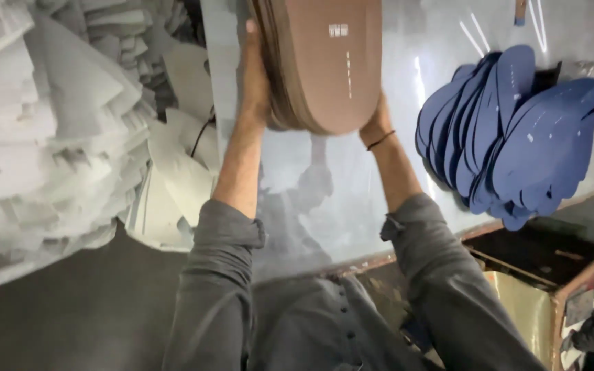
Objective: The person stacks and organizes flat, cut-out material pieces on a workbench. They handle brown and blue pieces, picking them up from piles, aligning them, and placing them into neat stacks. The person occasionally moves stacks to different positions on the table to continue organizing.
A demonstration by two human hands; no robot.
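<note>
- Grey shirt sleeves (221, 288) fill the bottom of the head view, rolled at the forearms, with both arms stretched up and away from the camera.
- Left hand (256, 75) presses flat on the left edge of a thick stack of brown shoe insoles (324, 62); its grip is spread along the stack's side.
- Right hand (377, 124) cups the rounded lower right end of the same stack, fingers hidden behind it; a dark band circles that wrist.
- Between the two hands, the stack is held above the shiny grey counter (311, 199).
- Blue shoe insoles (517, 137) lie fanned in a pile on the counter, well right of the hands.
- White foam offcuts (49, 137) are heaped to the left.
- A rusty metal box (544, 282) sits at lower right.
</note>
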